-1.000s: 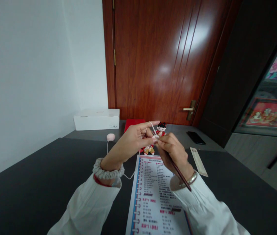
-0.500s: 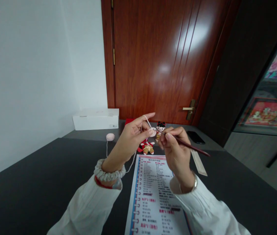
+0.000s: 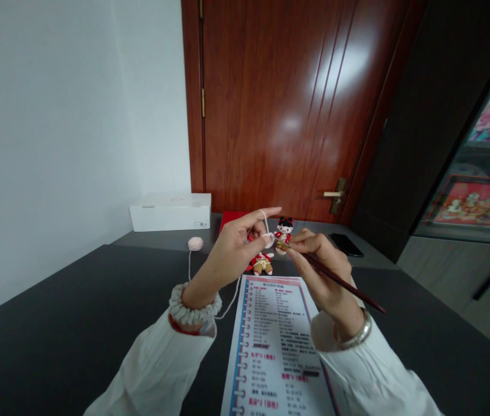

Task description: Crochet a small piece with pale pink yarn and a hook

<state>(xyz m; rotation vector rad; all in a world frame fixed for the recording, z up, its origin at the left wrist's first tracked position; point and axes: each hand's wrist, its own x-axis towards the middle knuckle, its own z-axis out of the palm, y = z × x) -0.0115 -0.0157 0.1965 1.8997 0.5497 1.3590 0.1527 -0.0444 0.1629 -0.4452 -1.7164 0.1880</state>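
Between thumb and fingers, my left hand [image 3: 241, 245] pinches a small pale-pink crochet piece [image 3: 268, 238]. A strand of pink yarn [image 3: 266, 218] loops over its raised index finger, and its tail hangs past the wrist. My right hand [image 3: 322, 268] grips a crochet hook [image 3: 342, 281] with a dark reddish-brown handle; its thin metal tip is at the crochet piece. A pink yarn ball [image 3: 195, 244] rests on the table left of my left hand. Behind the hands stands a crocheted doll [image 3: 284, 234] with black hair; a second doll part [image 3: 262, 264] is partly hidden by my left hand.
Below my hands lies a printed pattern sheet [image 3: 271, 341] with a drawn spiral edge. On the dark table [image 3: 75, 323] are a white box [image 3: 170, 212] at back left, a red object [image 3: 230, 218] behind my left hand, and a black phone [image 3: 346, 245] at back right.
My right hand has shifted right and down, and the hook's handle now slants more steeply. My left index finger has moved slightly right and down, still carrying the yarn.
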